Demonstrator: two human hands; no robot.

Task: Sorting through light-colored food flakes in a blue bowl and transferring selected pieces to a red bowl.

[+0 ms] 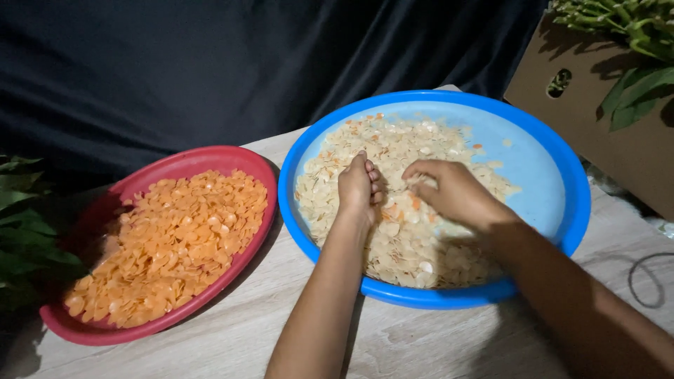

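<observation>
Two basins: a blue basin and a red basin stand side by side on a pale wooden table, their rims almost touching.
Blue basin: it holds a wide heap of pale flakes with a few orange ones mixed in; its far right part is bare.
Red basin: it is filled with orange flakes only, piled towards its near left side.
Left hand: it rests on the pale heap curled into a loose fist, fingers folded in; whether it encloses any flakes cannot be told.
Right hand: it lies just beside the left, fingertips drawn together in a pinch on flakes at the top of the heap.
Surroundings: a dark cloth hangs behind, a cardboard box with green leaves stands at the far right, more leaves at the left edge, and a thin cable lies on the table.
Risk: the flakes look light and loose, so a hurried lift across the gap between rims could likely drop some onto the table.
Second risk: the forearms cross the blue basin's near rim; leaning on it could tip the basin and slide the heap out.
</observation>
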